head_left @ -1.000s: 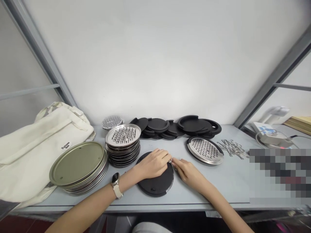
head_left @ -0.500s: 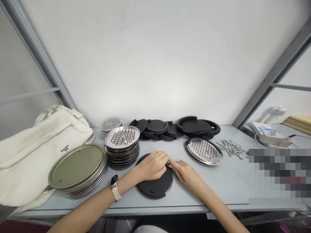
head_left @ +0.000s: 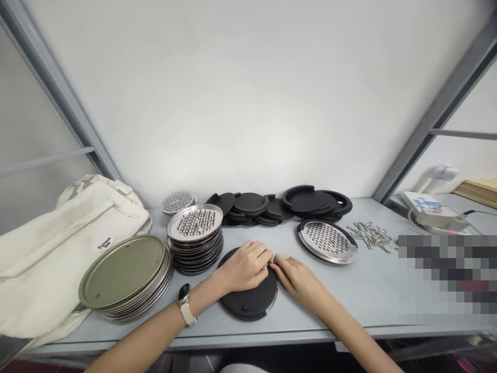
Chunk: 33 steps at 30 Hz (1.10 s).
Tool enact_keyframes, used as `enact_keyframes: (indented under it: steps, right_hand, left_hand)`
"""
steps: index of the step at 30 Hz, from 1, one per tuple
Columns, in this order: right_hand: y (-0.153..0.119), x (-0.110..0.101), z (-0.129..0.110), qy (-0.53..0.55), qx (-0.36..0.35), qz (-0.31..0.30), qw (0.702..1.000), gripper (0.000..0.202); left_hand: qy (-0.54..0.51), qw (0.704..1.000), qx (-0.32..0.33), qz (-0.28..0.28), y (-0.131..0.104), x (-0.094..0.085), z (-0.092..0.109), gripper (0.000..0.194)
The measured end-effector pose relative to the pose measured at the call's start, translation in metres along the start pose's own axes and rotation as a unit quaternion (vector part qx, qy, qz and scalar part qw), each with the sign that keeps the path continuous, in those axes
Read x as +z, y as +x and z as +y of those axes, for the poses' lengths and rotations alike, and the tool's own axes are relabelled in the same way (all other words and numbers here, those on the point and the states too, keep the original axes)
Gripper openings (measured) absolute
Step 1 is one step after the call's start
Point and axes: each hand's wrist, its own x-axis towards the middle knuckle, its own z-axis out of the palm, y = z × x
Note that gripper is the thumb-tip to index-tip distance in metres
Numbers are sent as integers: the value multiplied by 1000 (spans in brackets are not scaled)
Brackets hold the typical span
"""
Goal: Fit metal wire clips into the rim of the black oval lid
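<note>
A black round plate with a shiny metal rim showing at its right edge lies flat near the table's front. My left hand rests across it, fingers curled down toward its far right edge. Meeting those fingertips there, my right hand has its thumb and forefinger pinched; what sits between them is hidden. To the right lies a round metal grater with a black edge piece. Behind my left hand stands a stack of round grater discs, and farther right is a pile of bent wire clips.
Black round plates and rings are heaped along the wall. A stack of olive-topped round trays stands at left beside a cream cloth bag. At right are a white device with cables and a blurred-out patch.
The small shiny metal bit seen between my fingertips is now covered. My right fingers have shifted slightly at the plate's edge, and the view has tilted a little.
</note>
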Motion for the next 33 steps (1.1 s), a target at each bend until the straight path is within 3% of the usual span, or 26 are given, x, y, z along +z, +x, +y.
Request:
enact_keyframes:
  steps: [14,21,33]
  right_hand:
    - [-1,3,2,-10,-35,30,999,20]
    - [-1,3,2,17,-18,20,999,17]
    - [-1,6,6,11,-20,12,1000,20]
  left_hand:
    - [-16,1000,0,11,-1,4,-2,7]
    - [-49,999,-5,10,-1,3,-2,7]
    - [-18,1000,-4,6,-1,5,-2,9]
